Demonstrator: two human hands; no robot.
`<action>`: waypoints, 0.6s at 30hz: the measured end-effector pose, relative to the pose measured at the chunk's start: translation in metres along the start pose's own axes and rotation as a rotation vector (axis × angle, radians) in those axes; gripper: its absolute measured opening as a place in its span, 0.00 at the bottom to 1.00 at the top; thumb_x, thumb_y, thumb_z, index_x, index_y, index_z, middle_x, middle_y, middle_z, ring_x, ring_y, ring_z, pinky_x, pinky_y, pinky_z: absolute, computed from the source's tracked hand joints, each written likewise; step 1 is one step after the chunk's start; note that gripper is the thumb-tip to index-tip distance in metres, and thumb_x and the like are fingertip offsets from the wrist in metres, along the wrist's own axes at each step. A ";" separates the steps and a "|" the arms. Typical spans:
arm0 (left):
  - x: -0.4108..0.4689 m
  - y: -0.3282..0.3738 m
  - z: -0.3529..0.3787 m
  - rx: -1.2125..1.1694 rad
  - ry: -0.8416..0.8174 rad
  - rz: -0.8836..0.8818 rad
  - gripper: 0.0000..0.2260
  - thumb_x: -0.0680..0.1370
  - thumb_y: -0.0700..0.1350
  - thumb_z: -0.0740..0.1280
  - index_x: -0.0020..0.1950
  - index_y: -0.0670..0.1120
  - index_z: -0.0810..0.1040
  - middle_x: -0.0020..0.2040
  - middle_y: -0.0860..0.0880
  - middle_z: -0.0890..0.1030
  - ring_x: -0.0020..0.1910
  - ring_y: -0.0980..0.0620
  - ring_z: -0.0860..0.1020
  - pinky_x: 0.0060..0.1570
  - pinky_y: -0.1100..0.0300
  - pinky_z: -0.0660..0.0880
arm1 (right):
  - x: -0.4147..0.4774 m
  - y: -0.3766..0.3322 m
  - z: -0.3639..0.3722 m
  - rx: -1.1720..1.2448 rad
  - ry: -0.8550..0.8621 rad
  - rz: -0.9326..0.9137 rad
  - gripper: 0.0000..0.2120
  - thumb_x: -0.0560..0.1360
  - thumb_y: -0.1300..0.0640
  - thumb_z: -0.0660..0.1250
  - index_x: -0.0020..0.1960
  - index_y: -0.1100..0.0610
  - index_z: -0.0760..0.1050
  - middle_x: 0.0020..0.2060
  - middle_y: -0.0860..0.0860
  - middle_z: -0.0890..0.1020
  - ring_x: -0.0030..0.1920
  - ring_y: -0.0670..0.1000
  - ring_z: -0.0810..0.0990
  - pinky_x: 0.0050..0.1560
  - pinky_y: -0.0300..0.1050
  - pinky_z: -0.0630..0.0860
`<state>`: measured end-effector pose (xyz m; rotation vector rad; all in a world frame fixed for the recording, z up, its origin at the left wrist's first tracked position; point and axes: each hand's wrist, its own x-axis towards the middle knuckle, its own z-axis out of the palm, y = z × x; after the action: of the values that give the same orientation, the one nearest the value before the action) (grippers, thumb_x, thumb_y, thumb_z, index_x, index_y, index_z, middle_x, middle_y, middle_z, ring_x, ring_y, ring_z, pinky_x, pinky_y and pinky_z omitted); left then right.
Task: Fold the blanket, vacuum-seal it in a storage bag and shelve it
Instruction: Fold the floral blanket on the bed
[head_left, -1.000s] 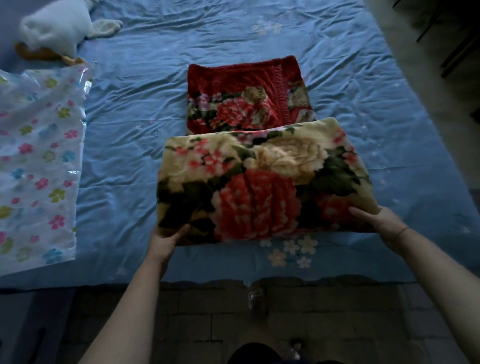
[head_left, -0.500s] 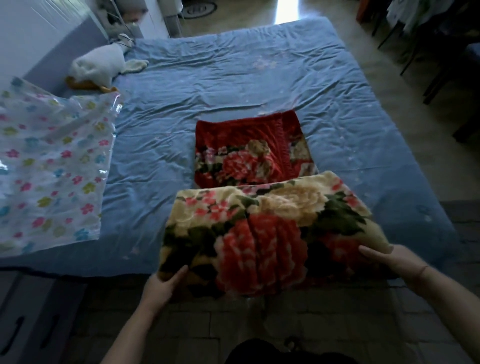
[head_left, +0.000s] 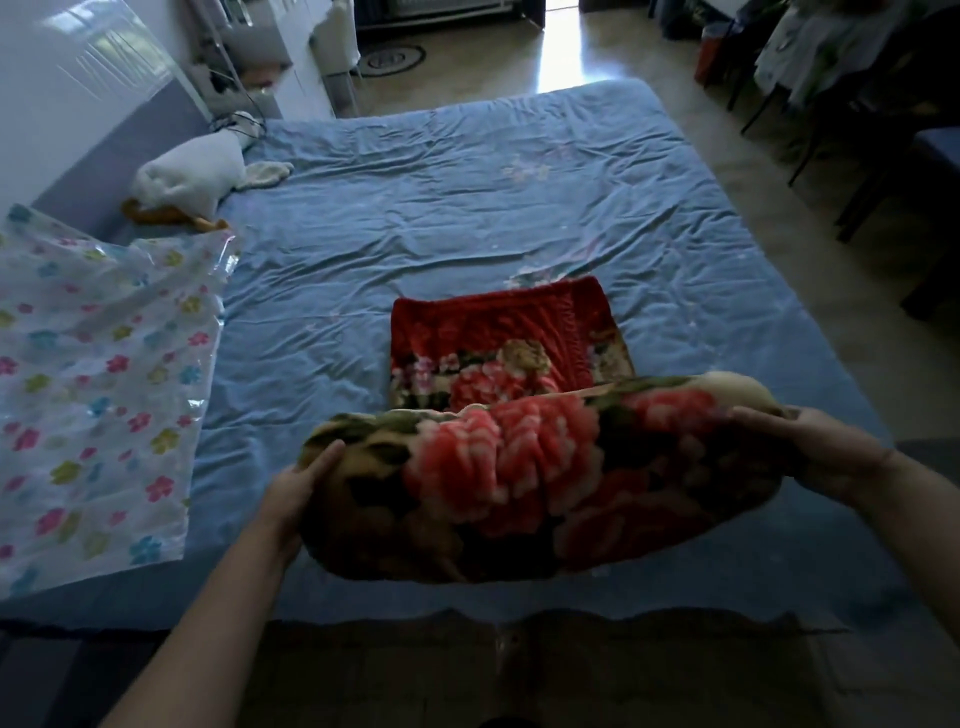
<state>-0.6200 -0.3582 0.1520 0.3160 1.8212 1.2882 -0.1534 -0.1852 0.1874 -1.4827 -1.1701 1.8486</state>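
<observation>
A thick floral blanket (head_left: 524, 467), cream, green and red, is partly folded at the near edge of the bed. Its near half is lifted off the bed and tipped up toward the far half, whose red part (head_left: 498, 332) lies flat on the sheet. My left hand (head_left: 296, 488) grips the lifted fold at its left end, thumb on top. My right hand (head_left: 810, 447) grips its right end, fingers over the top. A clear storage bag (head_left: 93, 395) printed with small coloured flowers lies flat on the left side of the bed.
The bed (head_left: 467, 208) has a wrinkled blue sheet. A white plush toy (head_left: 192, 182) lies at its far left corner by the wall. Dark chairs (head_left: 883, 130) stand on the floor at the right. Brick-patterned floor runs below the bed's near edge.
Both hands have raised the near half of the blanket off the bed and tipped it forward. The view has lifted, so more of the room shows.
</observation>
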 end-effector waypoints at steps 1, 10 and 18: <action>0.022 0.014 0.003 -0.064 -0.044 -0.021 0.05 0.77 0.43 0.68 0.49 0.42 0.80 0.39 0.46 0.85 0.34 0.53 0.83 0.30 0.63 0.79 | 0.018 -0.015 0.002 0.025 -0.011 -0.009 0.42 0.43 0.46 0.85 0.51 0.65 0.79 0.45 0.60 0.85 0.41 0.53 0.85 0.36 0.42 0.82; 0.230 0.137 0.072 -0.179 -0.264 -0.108 0.20 0.79 0.50 0.63 0.68 0.42 0.73 0.51 0.43 0.84 0.44 0.48 0.84 0.40 0.54 0.82 | 0.235 -0.140 0.027 0.224 0.048 -0.045 0.15 0.69 0.56 0.71 0.53 0.61 0.82 0.49 0.56 0.84 0.47 0.52 0.84 0.41 0.44 0.82; 0.278 0.078 0.169 1.100 -0.064 0.740 0.41 0.72 0.71 0.55 0.77 0.46 0.58 0.76 0.41 0.62 0.75 0.39 0.58 0.69 0.41 0.55 | 0.334 -0.054 0.129 -0.597 0.362 -0.371 0.48 0.63 0.30 0.64 0.76 0.53 0.56 0.74 0.55 0.62 0.74 0.54 0.60 0.73 0.58 0.57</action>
<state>-0.6789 -0.0407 0.0649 1.7122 2.2875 0.5209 -0.3790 0.0697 0.0634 -1.6608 -1.7471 0.9725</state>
